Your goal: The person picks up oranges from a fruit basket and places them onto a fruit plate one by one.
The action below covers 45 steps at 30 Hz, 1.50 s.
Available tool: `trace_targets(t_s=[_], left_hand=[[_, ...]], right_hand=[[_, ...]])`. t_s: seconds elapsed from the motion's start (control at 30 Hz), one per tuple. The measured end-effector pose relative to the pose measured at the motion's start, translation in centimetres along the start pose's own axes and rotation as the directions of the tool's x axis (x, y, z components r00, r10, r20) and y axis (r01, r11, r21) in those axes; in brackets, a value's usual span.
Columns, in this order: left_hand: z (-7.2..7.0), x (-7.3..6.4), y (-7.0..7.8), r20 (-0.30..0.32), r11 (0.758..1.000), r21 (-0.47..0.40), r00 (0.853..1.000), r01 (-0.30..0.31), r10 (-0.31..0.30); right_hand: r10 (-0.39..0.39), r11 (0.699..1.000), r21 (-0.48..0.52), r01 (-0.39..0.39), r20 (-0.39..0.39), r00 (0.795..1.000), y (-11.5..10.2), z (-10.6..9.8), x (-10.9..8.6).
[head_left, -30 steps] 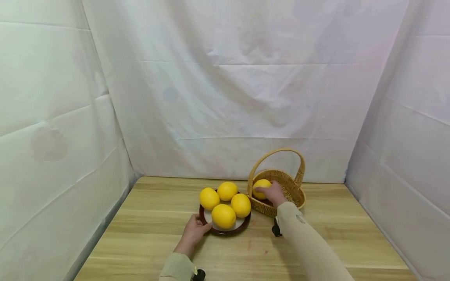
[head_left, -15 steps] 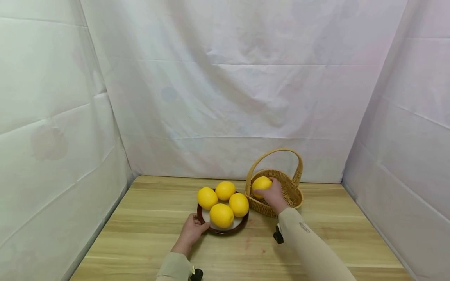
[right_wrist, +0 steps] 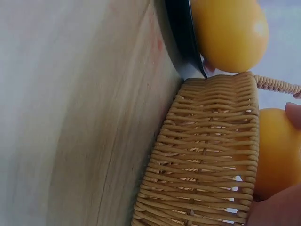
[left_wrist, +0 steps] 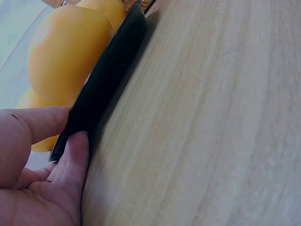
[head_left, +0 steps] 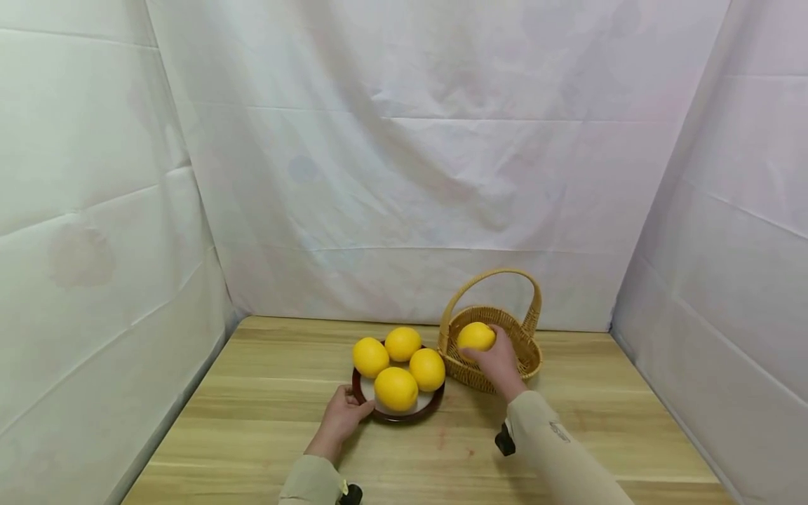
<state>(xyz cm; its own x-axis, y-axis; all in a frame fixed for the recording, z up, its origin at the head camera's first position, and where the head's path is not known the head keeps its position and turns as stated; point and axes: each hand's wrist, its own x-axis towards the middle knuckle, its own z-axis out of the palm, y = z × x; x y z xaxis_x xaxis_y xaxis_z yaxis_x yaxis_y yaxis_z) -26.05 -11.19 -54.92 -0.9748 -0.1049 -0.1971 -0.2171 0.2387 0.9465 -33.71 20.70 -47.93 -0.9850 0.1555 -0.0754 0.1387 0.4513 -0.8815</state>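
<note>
In the head view my right hand [head_left: 497,359] grips a round yellow citrus-like fruit [head_left: 476,337] within the wicker basket [head_left: 486,382]. The right wrist view shows that fruit [right_wrist: 277,153] behind the woven wall, with a thumb and finger at its sides. My left hand [head_left: 343,419] pinches the near-left rim of a round plate [head_left: 410,416] with a dark brown edge and pale middle. Up close in the left wrist view, the thumb lies over the dark rim [left_wrist: 106,75] and fingers press it from below. Several similar yellow fruits [head_left: 396,388] lie on the plate.
The basket's tall arched handle [head_left: 492,275] rises over its opening. Basket and plate stand side by side, almost touching, on a wood-grain table [head_left: 284,393]. White cloth [head_left: 410,175] hangs behind and on both sides.
My right hand has shifted the yellow fruit slightly right, from the basket's left side toward its middle. My left hand keeps its hold on the plate rim. The head view has drifted a little.
</note>
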Motion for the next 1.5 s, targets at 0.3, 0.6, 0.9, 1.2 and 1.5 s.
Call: trace_targets(t_s=[0.3,0.6,0.9,1.2,1.5], left_hand=[[0.0,-0.1,-0.1,-0.002,1.0,0.007,1.0,0.009,-0.009],[0.0,0.0,0.2,-0.011,0.999,0.026,1.0,0.021,-0.02],[0.0,0.1,0.2,-0.006,0.999,0.024,1.0,0.025,-0.025],[0.0,-0.2,0.1,-0.001,0.999,0.03,1.0,0.026,-0.026],[0.0,0.0,0.1,-0.003,0.999,0.052,1.0,0.012,-0.012]], right_hand=[[-0.036,0.999,0.024,0.036,0.002,0.999,0.2,0.0,-1.2],[-0.059,0.997,0.055,0.06,-0.017,0.998,0.3,0.0,-2.1],[-0.068,0.994,0.085,0.069,-0.017,0.998,0.4,0.0,-3.1],[-0.082,0.995,0.056,0.084,-0.035,0.996,0.6,0.2,-3.8],[-0.114,0.993,0.039,0.115,-0.03,0.993,0.0,0.8,-4.0]])
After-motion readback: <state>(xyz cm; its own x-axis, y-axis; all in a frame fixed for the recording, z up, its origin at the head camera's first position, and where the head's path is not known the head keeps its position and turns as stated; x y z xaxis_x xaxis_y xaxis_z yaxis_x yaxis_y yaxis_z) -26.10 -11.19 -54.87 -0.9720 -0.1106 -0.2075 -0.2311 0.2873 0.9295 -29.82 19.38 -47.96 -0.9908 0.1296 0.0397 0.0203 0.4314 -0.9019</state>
